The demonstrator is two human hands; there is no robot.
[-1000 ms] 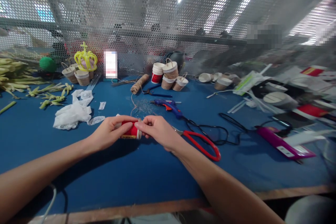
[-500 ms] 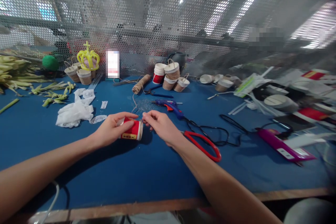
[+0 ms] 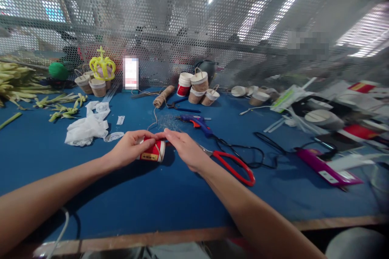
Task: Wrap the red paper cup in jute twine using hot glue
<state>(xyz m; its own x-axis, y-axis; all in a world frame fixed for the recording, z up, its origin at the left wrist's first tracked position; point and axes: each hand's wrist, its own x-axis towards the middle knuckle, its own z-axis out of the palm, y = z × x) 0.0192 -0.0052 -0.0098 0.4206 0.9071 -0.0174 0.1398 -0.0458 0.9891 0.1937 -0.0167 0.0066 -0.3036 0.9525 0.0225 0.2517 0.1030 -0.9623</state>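
Note:
A small red and white paper cup (image 3: 152, 150) lies on its side on the blue table (image 3: 158, 202), and my left hand (image 3: 129, 149) is wrapped round it. My right hand (image 3: 184, 149) pinches a thin brown twine (image 3: 155, 120) against the cup's rim, its fingertips meeting those of the left hand. The twine runs back over the table to a twine roll (image 3: 163, 96).
Red-handled scissors (image 3: 235, 164) lie just right of my right hand. A blue glue gun (image 3: 196, 122) with a black cord lies behind. Twine-wrapped cups (image 3: 199, 85), a yellow crown (image 3: 102, 66), white cloth (image 3: 86, 126), green leaves (image 3: 62, 107) and cluttered papers at the right lie before a perforated metal screen.
My right hand drew a little away from the cup half a second ago and has come back, pressing the twine onto the cup's rim. The left hand kept its hold on the cup.

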